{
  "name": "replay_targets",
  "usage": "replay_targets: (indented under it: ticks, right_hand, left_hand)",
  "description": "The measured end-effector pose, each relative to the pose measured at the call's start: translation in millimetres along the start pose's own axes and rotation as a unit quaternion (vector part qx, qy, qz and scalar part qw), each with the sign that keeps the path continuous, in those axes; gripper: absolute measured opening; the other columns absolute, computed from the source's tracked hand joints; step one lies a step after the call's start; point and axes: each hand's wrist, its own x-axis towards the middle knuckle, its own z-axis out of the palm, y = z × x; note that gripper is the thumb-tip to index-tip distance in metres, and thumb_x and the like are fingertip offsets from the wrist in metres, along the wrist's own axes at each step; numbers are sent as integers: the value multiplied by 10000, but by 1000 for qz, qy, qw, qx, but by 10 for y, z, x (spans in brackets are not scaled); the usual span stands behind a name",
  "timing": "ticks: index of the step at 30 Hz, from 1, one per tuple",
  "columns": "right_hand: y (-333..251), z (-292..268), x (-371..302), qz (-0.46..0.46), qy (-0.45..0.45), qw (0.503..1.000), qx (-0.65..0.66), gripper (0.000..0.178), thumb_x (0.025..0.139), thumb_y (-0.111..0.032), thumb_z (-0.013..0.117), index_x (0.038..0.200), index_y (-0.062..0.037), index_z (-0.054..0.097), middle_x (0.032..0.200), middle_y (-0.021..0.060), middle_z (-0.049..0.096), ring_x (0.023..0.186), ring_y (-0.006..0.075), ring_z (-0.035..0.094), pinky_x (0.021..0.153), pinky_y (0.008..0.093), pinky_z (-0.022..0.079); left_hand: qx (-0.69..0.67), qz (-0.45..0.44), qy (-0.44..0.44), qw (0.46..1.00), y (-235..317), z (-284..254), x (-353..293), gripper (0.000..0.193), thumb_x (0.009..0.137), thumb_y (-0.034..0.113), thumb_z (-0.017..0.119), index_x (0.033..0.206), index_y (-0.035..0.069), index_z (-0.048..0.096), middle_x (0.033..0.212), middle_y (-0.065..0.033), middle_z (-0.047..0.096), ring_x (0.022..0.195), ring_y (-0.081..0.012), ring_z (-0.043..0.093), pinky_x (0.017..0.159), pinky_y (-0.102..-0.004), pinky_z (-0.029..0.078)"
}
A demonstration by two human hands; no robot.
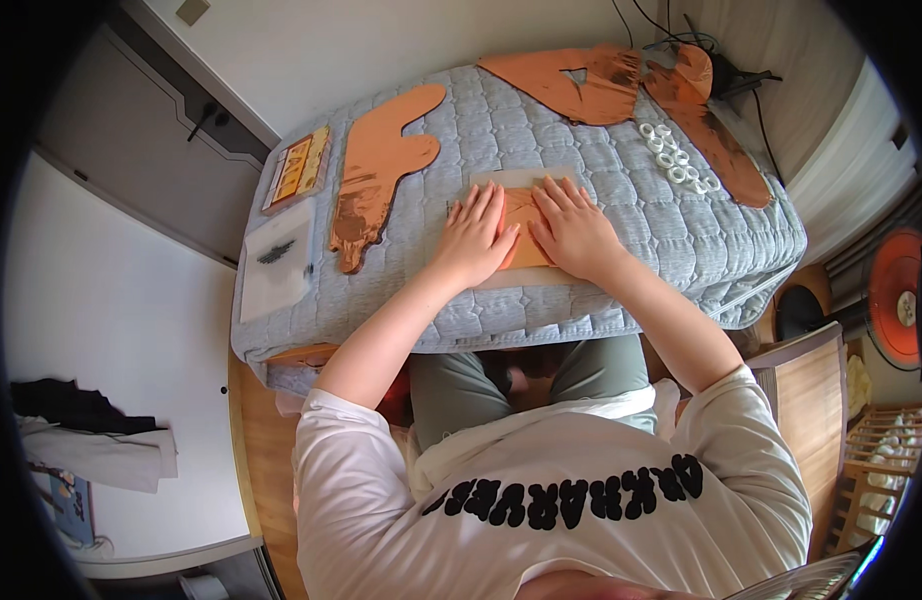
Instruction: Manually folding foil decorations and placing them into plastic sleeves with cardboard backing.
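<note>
Both palms press down on a flat copper-coloured foil piece (pixel 525 222), which looks folded and lies on a pale sheet (pixel 493 176) on the quilted bed. My left hand (pixel 471 236) rests on its left side, fingers stretched forward and thumb pointing inward. On the right side lies my right hand (pixel 579 230), flat with fingers slightly apart. Neither hand grips anything. The palms hide much of the foil's outer edges; creases show between them. To the left lies a flat, deflated letter-shaped foil balloon (pixel 374 160) in the same copper colour.
At the bed's far side lie more flat copper foil balloons, one wide (pixel 603 100) and one long (pixel 721 140). Small white rings or rolls (pixel 673 160) cluster beside them. A printed packet (pixel 301 168) and a clear bag with dark thin items (pixel 277 252) are at left. A fan (pixel 896 300) stands right.
</note>
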Motion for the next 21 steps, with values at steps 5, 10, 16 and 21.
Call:
replay_targets:
  ticks: [5,10,16,21]
  right_hand:
    - [-135,4,-2,26,3,999,-24,562,1041,-359,418,1480,-9,460,1564,232,414,1458,417,377,1214,476,299]
    - [-160,55,19,23,5,1000,-17,569,1038,-355,420,1489,-9,449,1571,232,405,1458,416,378,1214,478,300]
    - [14,-54,-82,-22,-15,999,23,657,1032,-428,474,1542,-23,385,1615,219,337,1512,390,282,1244,470,237]
    - [179,-395,-239,-116,-88,987,74,731,984,-447,592,1576,-86,360,1641,182,305,1543,366,211,1265,480,177]
  left_hand:
    - [-24,12,8,1000,-41,12,8,729,1057,488,380,1599,20,238,1670,-190,227,1559,-365,162,1253,-525,148]
    - [22,13,-11,1000,-9,18,11,708,1059,464,381,1606,41,227,1674,-181,219,1562,-349,158,1257,-516,134]
    - [47,22,-9,999,-10,71,33,709,1052,476,381,1586,23,270,1659,-191,252,1551,-350,196,1254,-520,156]
    - [37,23,-1,999,-13,50,17,765,1040,536,396,1586,17,265,1655,-191,261,1551,-349,193,1254,-512,160]
